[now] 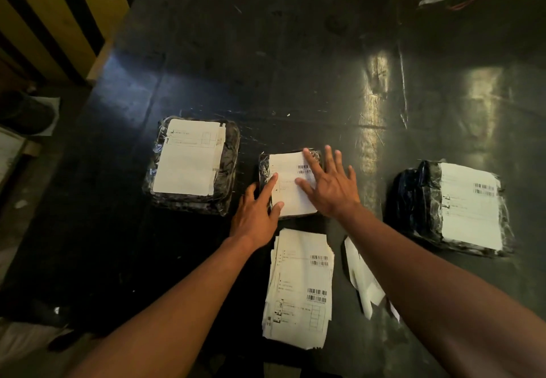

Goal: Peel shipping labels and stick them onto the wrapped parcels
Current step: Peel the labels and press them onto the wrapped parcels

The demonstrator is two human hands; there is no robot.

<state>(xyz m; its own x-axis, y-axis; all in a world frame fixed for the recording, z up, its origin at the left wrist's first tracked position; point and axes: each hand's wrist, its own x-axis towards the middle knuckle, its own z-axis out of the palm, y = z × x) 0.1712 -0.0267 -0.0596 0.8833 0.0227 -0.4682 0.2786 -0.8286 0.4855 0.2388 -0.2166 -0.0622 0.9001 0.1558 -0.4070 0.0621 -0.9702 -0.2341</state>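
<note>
From the head view: both hands lie flat on the middle parcel [291,184]; the left hand [257,212] has straight fingers on the near-left edge of its label [291,185]; the right hand [331,184] is spread wide on the label's right side; neither hand grips anything. The label's long side runs away from the person, and so does the parcel's. I think the next job is to rub the label down flat; both hands are just as near. The parcels are lumpy and wrapped in shiny, crinkly black plastic; the labels are smooth white paper. A stack [300,289] of labels lies just below the hands; the left parcel [192,165] and right parcel [452,206] already have labels.
</note>
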